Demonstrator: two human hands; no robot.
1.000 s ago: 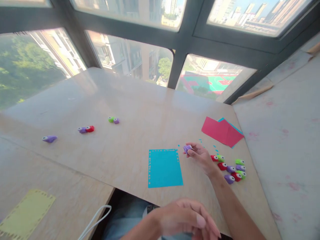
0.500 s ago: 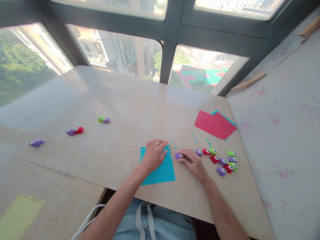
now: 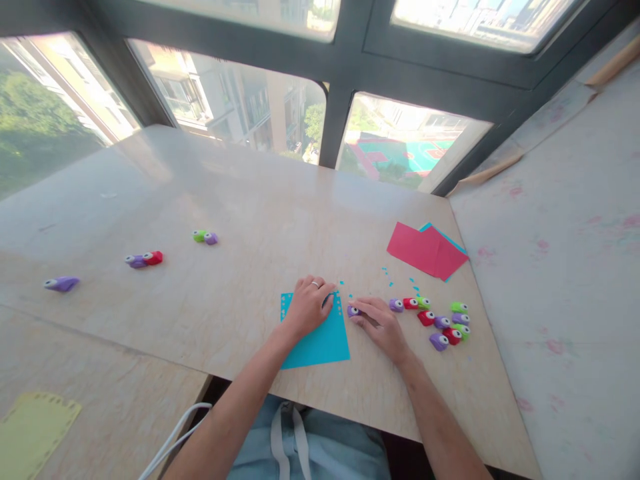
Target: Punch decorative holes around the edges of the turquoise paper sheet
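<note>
A blue paper sheet [image 3: 320, 343] with punched holes along its edges lies on the wooden table [image 3: 250, 200] in front of me. My left hand [image 3: 309, 307], a ring on one finger, presses flat on the sheet's upper part. My right hand [image 3: 380, 325] rests just right of the sheet and grips a small purple punch [image 3: 353, 311] at the sheet's upper right edge. Tiny blue paper bits [image 3: 400, 277] lie beyond my right hand.
A cluster of red, green and purple punches [image 3: 440, 321] sits to the right. Red and blue sheets [image 3: 425, 250] lie farther back right. More punches [image 3: 205, 237] [image 3: 143, 259] [image 3: 61, 284] are spread at the left. A yellow punched sheet [image 3: 30, 433] lies at the bottom left. Windows stand behind the table.
My left hand came up from below and settled on the blue sheet. My right hand brought the purple punch down to the sheet's right edge. One purple punch now lies by the cluster.
</note>
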